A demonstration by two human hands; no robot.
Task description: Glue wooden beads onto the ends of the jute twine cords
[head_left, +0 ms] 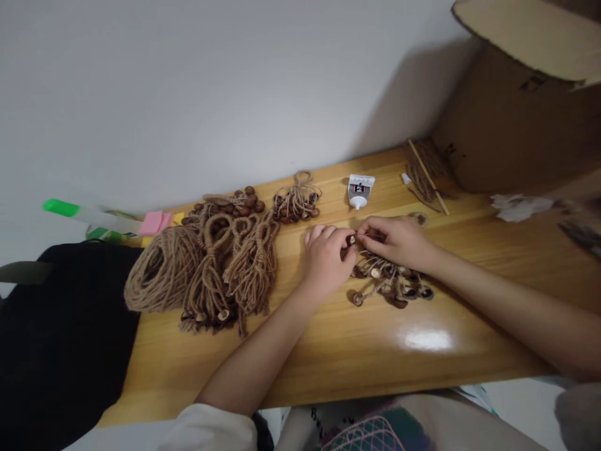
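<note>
A small brown nut shell [350, 240] with a pale centre is pinched between the thumb and forefinger of my left hand [327, 258]. Right beside it, the closed fingertips of my right hand [392, 240] grip a thin twine cord that meets the shell. Under and in front of my right hand lies a bunch of shells on twine [399, 288], partly hidden by the hand. A glue tube [360, 191] with a white nozzle lies behind my hands.
Left of my hands are knotted twine bundles [253, 269], a twine ball [162, 272] and a black cloth [66, 338]. Another shell bunch [298, 203] sits near the wall. At right are a wooden stick [427, 175], crumpled tissue [521, 207] and a cardboard box [526, 131].
</note>
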